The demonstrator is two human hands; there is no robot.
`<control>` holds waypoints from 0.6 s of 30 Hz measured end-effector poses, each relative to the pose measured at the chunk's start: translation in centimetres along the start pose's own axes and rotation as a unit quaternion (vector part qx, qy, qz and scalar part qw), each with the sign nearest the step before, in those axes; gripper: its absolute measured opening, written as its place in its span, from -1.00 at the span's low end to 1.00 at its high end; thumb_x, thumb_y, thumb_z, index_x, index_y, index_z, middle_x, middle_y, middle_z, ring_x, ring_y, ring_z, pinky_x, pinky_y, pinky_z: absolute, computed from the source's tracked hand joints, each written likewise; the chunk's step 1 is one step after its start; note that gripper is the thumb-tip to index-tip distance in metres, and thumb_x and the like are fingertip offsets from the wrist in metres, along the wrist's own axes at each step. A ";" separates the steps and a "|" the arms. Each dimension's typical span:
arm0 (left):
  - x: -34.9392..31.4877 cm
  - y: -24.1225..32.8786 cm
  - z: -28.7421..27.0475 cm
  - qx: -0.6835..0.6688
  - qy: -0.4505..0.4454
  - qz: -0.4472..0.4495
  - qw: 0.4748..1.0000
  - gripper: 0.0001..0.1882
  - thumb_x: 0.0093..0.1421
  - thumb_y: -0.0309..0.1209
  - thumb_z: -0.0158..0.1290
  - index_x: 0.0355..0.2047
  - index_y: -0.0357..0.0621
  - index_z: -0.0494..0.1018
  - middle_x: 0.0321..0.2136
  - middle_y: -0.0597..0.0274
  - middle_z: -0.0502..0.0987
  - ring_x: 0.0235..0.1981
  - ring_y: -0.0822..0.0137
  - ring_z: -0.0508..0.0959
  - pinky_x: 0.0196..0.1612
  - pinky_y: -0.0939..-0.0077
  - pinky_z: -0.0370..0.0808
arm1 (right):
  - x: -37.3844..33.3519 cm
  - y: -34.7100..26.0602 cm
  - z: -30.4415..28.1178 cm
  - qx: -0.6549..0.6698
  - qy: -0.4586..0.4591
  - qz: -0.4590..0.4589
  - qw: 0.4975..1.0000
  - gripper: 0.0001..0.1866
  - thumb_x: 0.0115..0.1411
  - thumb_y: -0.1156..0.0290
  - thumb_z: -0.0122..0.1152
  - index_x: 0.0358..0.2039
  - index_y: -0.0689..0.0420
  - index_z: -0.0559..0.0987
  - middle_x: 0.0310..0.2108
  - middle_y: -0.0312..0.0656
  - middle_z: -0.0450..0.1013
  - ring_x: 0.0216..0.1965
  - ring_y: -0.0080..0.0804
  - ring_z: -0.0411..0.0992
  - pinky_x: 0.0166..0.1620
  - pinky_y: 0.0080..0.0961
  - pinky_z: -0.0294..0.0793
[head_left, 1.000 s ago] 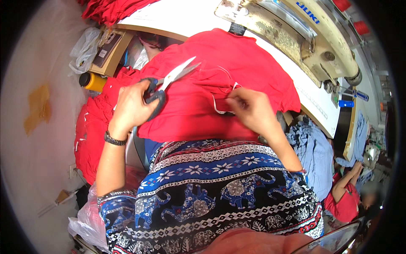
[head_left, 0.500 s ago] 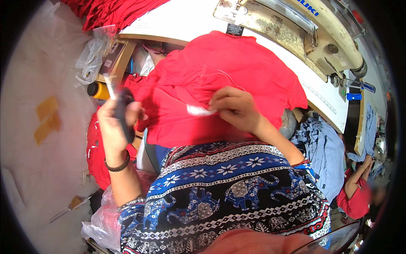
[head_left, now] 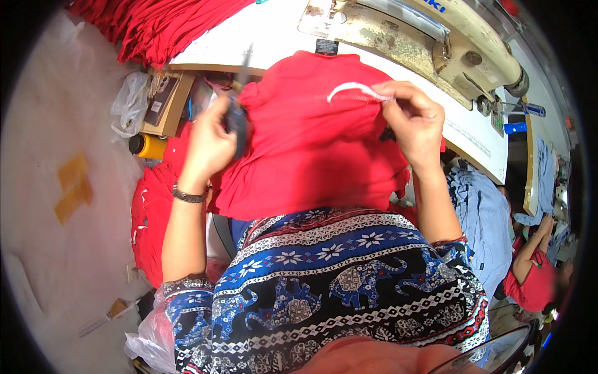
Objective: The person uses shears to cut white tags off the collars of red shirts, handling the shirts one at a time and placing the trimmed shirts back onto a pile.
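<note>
A red garment (head_left: 311, 149) is spread across my lap, its far end on the white table beside a small black label (head_left: 326, 47). Over its left side my left hand (head_left: 208, 142) is wrapped round dark-handled scissors (head_left: 237, 128); their blades point away from me and are blurred. My right hand (head_left: 418, 121), raised over the garment's right side, pinches a narrow white strip (head_left: 352, 86) between thumb and fingers. The strip curves out to the left. Whether it is joined to the garment, I cannot tell.
A sewing machine (head_left: 398, 37) stands on the white table (head_left: 218, 47). Piled red cloth (head_left: 156, 28) lies at the far left, and blue garments (head_left: 479, 224) hang at the right. A yellow bottle (head_left: 149, 146) sits by the left-hand shelf. Another person (head_left: 529, 274) is at far right.
My right hand has moved right and away from me with the white strip, which now curves in the air. My left hand has brought the scissors rightward, over the garment.
</note>
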State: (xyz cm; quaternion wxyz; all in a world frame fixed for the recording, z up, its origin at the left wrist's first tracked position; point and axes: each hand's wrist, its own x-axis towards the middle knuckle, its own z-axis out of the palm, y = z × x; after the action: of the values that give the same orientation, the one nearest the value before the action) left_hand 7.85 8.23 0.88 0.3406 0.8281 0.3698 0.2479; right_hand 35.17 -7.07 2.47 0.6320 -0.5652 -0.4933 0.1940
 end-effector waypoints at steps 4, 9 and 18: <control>0.3 5.7 -3.7 -0.212 0.143 0.043 0.966 -0.73 0.03 -0.51 0.24 -0.30 -0.19 0.39 -0.44 0.40 0.42 -0.47 0.56 0.38 -0.40 0.69 0.35 | 0.0 0.0 0.1 0.006 0.021 0.016 1.000 -0.82 0.06 0.65 0.15 -0.29 0.23 0.59 -0.35 -0.26 0.52 -0.31 -0.64 0.44 -0.20 -0.71 0.42; -4.0 2.8 -2.6 -0.016 -0.055 0.027 0.998 -0.77 -0.01 -0.52 0.20 -0.35 -0.28 0.41 -0.44 0.19 0.57 -0.39 0.47 0.54 -0.28 0.59 0.44 | -4.0 4.5 -0.2 -0.110 -0.183 0.147 0.966 -0.80 0.06 0.57 0.15 -0.25 0.16 0.56 -0.54 -0.36 0.42 -0.54 -0.73 0.29 -0.47 -0.69 0.30; -2.7 3.2 2.9 -0.036 -0.104 0.008 0.994 -0.78 -0.01 -0.45 0.22 -0.37 -0.25 0.45 -0.43 0.07 0.60 -0.35 0.20 0.63 -0.29 0.41 0.49 | -5.7 4.1 0.7 -0.124 -0.235 -0.044 0.963 -0.83 0.07 0.52 0.22 -0.28 0.21 0.54 -0.49 -0.22 0.41 -0.49 -0.48 0.36 -0.44 -0.59 0.30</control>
State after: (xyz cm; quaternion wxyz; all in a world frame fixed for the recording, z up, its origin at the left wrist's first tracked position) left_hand 9.53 3.45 0.96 0.4050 0.8395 0.3165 0.1763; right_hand 33.39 -10.08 -3.64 0.4310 -0.5556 -0.6727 0.2302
